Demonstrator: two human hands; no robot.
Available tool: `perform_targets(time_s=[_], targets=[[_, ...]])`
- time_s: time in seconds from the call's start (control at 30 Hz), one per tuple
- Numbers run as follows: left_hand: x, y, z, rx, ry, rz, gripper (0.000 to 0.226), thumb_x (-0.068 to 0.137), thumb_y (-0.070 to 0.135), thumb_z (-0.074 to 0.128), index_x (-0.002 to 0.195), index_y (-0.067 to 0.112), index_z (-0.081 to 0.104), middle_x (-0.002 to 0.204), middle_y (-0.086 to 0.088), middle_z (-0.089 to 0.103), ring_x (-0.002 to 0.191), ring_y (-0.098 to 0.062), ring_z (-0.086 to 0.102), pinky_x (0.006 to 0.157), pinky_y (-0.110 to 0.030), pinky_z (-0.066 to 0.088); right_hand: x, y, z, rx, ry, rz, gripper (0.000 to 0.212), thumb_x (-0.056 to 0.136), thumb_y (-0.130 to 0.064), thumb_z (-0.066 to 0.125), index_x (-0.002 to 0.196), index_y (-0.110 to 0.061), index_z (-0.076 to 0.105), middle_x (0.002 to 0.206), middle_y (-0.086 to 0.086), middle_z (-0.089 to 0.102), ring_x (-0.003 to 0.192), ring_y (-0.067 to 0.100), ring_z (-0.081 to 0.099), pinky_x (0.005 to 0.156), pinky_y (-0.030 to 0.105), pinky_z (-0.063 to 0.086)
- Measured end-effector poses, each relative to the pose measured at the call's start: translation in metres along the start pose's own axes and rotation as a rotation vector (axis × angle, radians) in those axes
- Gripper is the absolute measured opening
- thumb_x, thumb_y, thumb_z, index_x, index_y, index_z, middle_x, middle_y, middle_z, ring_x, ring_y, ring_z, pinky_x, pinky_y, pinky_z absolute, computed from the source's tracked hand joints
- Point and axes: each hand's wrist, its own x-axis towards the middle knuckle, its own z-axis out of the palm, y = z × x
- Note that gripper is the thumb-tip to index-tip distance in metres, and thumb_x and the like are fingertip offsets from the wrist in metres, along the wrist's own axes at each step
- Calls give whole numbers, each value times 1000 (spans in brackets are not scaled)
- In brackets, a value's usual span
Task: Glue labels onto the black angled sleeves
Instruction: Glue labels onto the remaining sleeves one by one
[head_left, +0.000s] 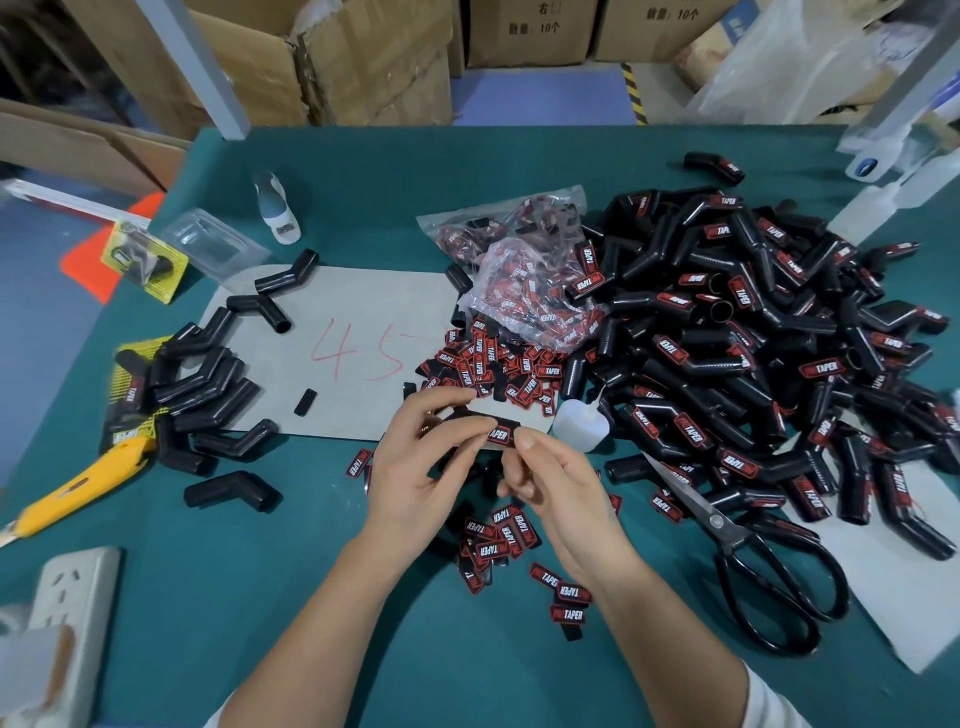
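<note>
Black and angled, the sleeve (480, 431) sits clamped between both hands just above the bench (363, 597), its long axis running roughly left to right, the labelled end pointing right. Left hand (415, 467) curls around the sleeve's left part, thumb and fingers closed on it, hiding most of that half, so the bend is hard to make out. Right hand (550, 478) pinches the right end, its thumb pressing beside the red-and-white label (501, 434); its other fingers are folded under and cannot be seen clearly. Just right of this grip stands a small white glue bottle (579, 423), nozzle tilted up and right. Beyond the grip lie loose labels (488, 364) spilling from a clear bag (530, 296); more labels (498, 535) lie scattered beneath the wrists. Further right rises a large heap of labelled sleeves (753, 338), with black scissors (753, 561) before it. Well to the left lie unlabelled sleeves (208, 384) and a yellow utility knife (78, 488), its tip cut off by the frame edge.
</note>
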Motion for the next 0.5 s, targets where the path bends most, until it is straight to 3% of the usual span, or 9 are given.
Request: perform_targets(time_s=[0.1, 0.27, 0.5], targets=[[0, -3, -1, 31, -3, 64, 15, 100, 16, 72, 106, 7, 82, 128, -5, 64, 114, -29, 67, 92, -45, 56, -2, 0, 1, 100, -37, 65, 32, 104, -33, 50, 86, -8, 58, 72, 0, 42, 63, 12, 36, 75, 28, 49], [0, -9, -5, 41, -16, 124, 15, 99, 18, 75, 105, 7, 83, 118, -5, 70, 106, -25, 70, 84, -46, 58, -6, -8, 6, 87, -100, 95, 36, 104, -34, 48, 74, -31, 68, 72, -2, 42, 63, 13, 32, 74, 22, 49], [1, -13, -5, 6, -52, 151, 11, 100, 22, 76, 106, 14, 79, 113, 0, 70, 99, -23, 71, 77, -45, 59, -10, -14, 8, 33, -107, 113, 47, 112, -23, 42, 76, -35, 70, 73, -1, 41, 63, 12, 32, 74, 19, 49]])
